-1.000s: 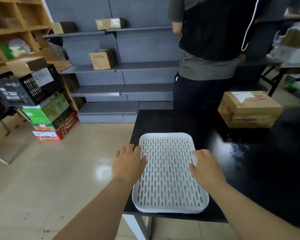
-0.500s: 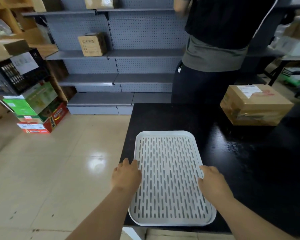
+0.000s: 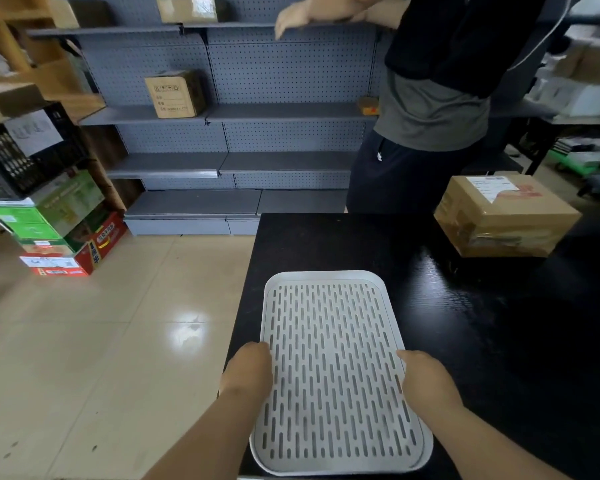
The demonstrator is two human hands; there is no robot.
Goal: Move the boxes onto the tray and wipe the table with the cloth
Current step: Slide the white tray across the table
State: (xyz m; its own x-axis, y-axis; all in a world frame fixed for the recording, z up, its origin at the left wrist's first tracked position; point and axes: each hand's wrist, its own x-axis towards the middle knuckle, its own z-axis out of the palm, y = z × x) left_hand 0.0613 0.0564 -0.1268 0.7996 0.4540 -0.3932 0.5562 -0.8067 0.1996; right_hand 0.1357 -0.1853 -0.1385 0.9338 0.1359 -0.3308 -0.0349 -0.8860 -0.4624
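Gripping a white slotted tray (image 3: 329, 341) by its two long rims, a person's left hand (image 3: 248, 372) and right hand (image 3: 426, 382) close on opposite sides, fingers curled over the edges and mostly out of sight, at the near left corner of a glossy black tabletop (image 3: 499, 358). The tray is bare and lies flat, its near end at the tabletop's front edge and its left rim just inside the side edge, so the step in hand appears to be setting it in place before any loading. Done well, that would mean holding both hands level, bringing the tray fully onto the surface so that no part overhangs, and leaving it within easy reach of the load yet off the stretch to be wiped. The only box (image 3: 506, 216) on the tabletop, taped brown card with a shipping label, sits well apart at the far right. It looks nearly as wide as the tray, so it would probably need a hand on each side and a centred landing. No cloth is in view. Beyond the far edge a second person (image 3: 430, 109) stands, one arm reaching toward grey shelves (image 3: 284, 112) where a small carton (image 3: 174, 93) rests.
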